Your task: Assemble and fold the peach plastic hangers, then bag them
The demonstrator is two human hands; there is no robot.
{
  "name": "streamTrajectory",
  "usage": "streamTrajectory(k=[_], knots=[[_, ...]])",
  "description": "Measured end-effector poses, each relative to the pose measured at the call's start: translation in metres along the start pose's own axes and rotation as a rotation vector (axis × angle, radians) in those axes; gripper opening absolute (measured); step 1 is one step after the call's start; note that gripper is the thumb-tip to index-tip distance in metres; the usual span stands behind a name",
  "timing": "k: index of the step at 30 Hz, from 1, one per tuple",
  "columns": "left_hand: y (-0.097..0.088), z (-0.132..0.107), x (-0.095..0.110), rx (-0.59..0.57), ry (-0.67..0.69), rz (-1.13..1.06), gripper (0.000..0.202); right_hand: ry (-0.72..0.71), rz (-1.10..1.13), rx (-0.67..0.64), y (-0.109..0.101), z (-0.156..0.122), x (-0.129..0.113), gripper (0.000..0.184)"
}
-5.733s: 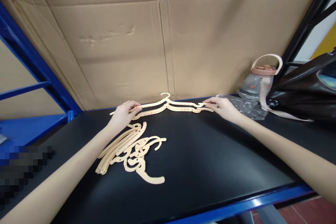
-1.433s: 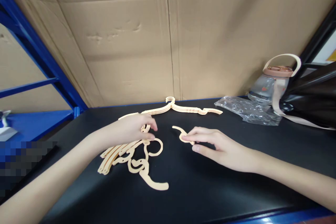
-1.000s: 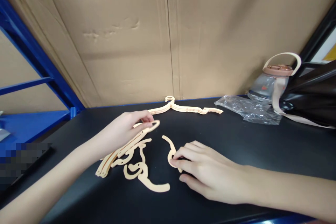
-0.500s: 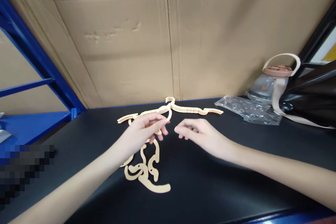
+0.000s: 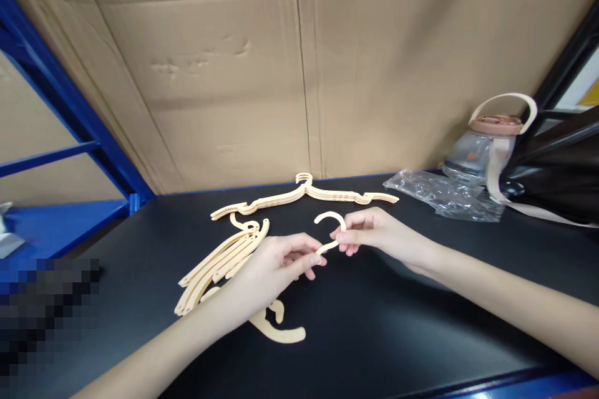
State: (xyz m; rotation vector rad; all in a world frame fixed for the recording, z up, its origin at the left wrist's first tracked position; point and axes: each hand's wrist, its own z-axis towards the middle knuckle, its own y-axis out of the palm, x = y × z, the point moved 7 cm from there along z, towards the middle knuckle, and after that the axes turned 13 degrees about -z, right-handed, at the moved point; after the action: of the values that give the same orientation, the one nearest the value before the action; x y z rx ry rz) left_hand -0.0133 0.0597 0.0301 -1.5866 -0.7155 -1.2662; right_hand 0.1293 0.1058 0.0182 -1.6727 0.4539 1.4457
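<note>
Between my hands is a cream hanger hook, curved like a question mark. My left hand pinches its lower end, and my right hand grips the side of its curve. Beyond them lies a stack of cream clothes hangers, their hooks toward the cardboard. Several long hanger arm pieces rest in a pile left of my left hand, with another hook piece at their top. Curved end pieces lie nearer me, partly hidden under my left forearm.
A crumpled clear plastic bag lies at the right on the black table. Behind it stands a clear bottle with a brown lid and a strap. A cardboard wall closes off the back, and a blue metal frame rises at the left.
My left hand has moved right and toward me with the hook, uncovering the long arm pieces. My right hand, empty before, has taken hold of the hook's curve.
</note>
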Motion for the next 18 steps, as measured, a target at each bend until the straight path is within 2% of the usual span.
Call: streamTrajectory(k=[4, 9, 13, 16, 18], knots=[[0.000, -0.003, 0.000, 0.010, 0.008, 0.062, 0.023, -0.011, 0.064, -0.025, 0.002, -0.003, -0.002, 0.016], [0.005, -0.006, -0.006, 0.052, 0.019, 0.090, 0.023, -0.049, -0.002, -0.008, 0.004, -0.005, -0.003, 0.019], [0.011, -0.008, -0.002, 0.031, 0.062, 0.067, 0.018, -0.096, 0.014, -0.059, 0.016, -0.006, -0.004, 0.021], [-0.003, -0.008, 0.008, 0.049, 0.103, 0.306, 0.024, -0.104, 0.014, -0.033, 0.015, -0.004, -0.001, 0.022], [-0.027, -0.007, 0.015, 0.142, 0.138, 0.577, 0.032, -0.105, -0.002, 0.034, 0.007, -0.001, 0.004, 0.022]])
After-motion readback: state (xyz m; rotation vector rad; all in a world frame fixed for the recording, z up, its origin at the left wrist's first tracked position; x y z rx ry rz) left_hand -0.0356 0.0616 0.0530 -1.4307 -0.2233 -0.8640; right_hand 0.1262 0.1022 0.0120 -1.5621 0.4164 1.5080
